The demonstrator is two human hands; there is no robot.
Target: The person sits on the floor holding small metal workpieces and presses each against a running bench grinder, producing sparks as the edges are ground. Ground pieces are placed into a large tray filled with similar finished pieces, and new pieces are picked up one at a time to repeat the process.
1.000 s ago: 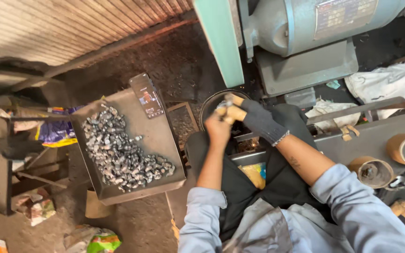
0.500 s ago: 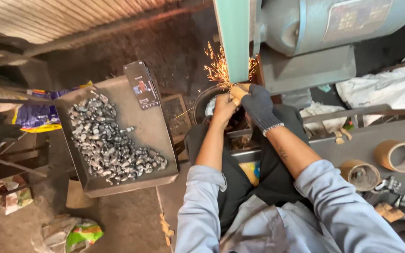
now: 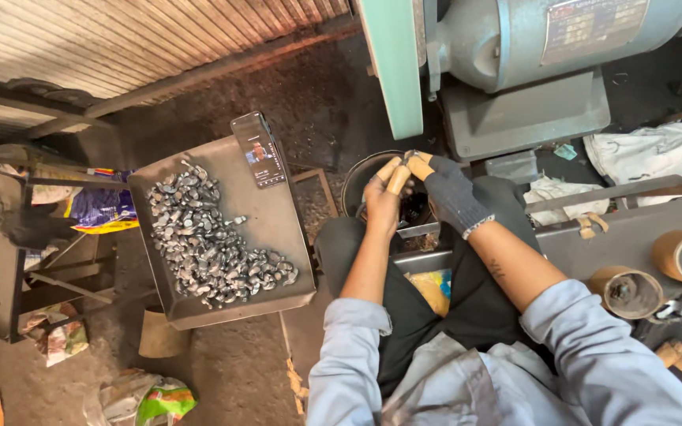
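Sparks seen half a second ago at the belt (image 3: 392,67) are gone, and both hands have drawn back from it, now meeting low over the dark bucket (image 3: 372,177).

Left hand (image 3: 384,201): bare palm, tan wraps on the fingertips (image 3: 398,180), fingers curled inward. The grip looks narrow, pinched against the right hand; what sits between them is too small to tell.

Right hand (image 3: 451,193): dark knit glove with a tan-wrapped thumb tip, fingers closed toward the left fingertips. Whether this grip holds a part cannot be told.

Both hands hover just in front of the green belt, which runs up past the grey motor (image 3: 530,39). The motor stands on a grey base (image 3: 522,114).

The bucket lies directly under the hands, between the knees of the person in dark trousers and a grey shirt.

A metal tray (image 3: 278,229) stands to the left, well apart from the hands. It carries a heap of small shiny metal parts (image 3: 207,244) along its left half. A phone (image 3: 259,150) with a lit screen leans on the tray's far edge.

Two cardboard rolls (image 3: 657,276) lie on the dark surface to the right.
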